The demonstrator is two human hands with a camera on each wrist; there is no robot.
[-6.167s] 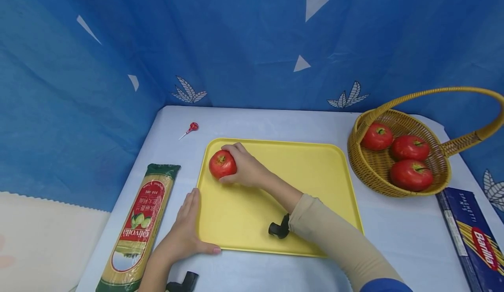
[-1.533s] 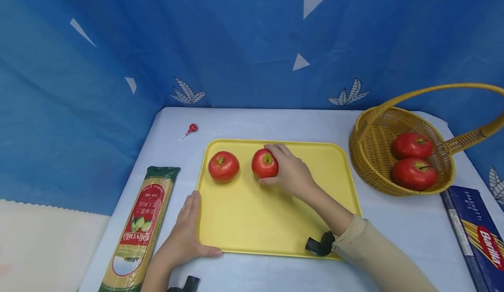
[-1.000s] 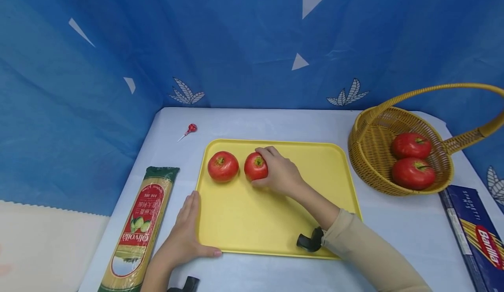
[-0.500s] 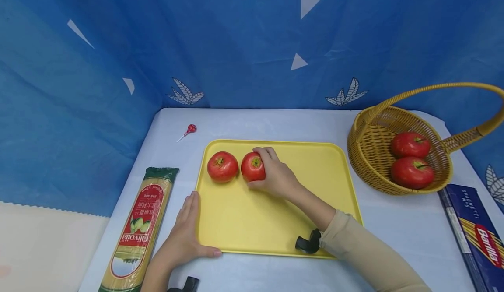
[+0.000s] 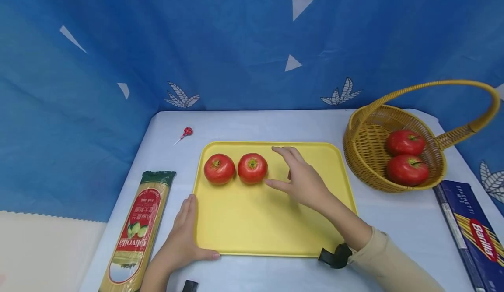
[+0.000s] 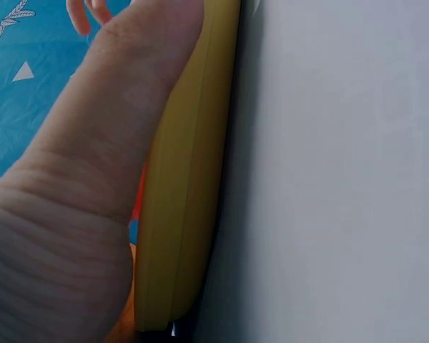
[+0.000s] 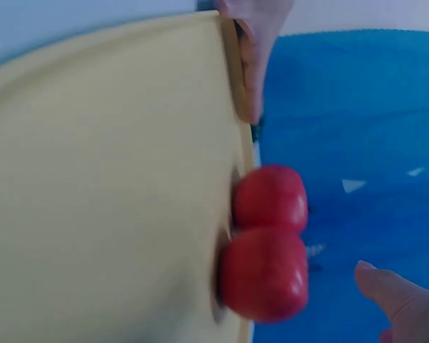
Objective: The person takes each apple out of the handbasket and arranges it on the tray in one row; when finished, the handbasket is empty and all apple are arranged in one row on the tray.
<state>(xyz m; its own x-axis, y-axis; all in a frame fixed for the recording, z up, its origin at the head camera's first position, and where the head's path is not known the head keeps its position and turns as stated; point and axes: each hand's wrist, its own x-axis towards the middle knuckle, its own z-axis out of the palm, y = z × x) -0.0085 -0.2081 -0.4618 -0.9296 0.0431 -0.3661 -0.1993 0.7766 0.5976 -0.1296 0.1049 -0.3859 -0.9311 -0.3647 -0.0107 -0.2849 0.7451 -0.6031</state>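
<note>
Two red apples sit side by side on the yellow tray (image 5: 244,222), near its far left corner: a left apple (image 5: 219,169) and a right apple (image 5: 252,168). Just right of the second one, my right hand (image 5: 305,182) hovers over the tray with thumb and fingers spread, holding nothing. In the right wrist view a small gap separates its thumb (image 7: 390,289) from the apples. My left hand (image 5: 183,237) rests against the tray's near left corner, fingers straight along the left side and thumb along the front edge.
At the right stands a wicker basket (image 5: 364,163) with a tall handle and two more apples (image 5: 407,170) inside. A blue spaghetti box (image 5: 468,226) lies before it. Left of the tray are a bag of spaghetti (image 5: 135,230) and, farther back, a red lollipop (image 5: 187,131).
Earlier my right hand set one apple at the tray's left, then brought a second from the basket and slid it left beside the first. Now it has let go and drawn back right. My left hand stayed.
</note>
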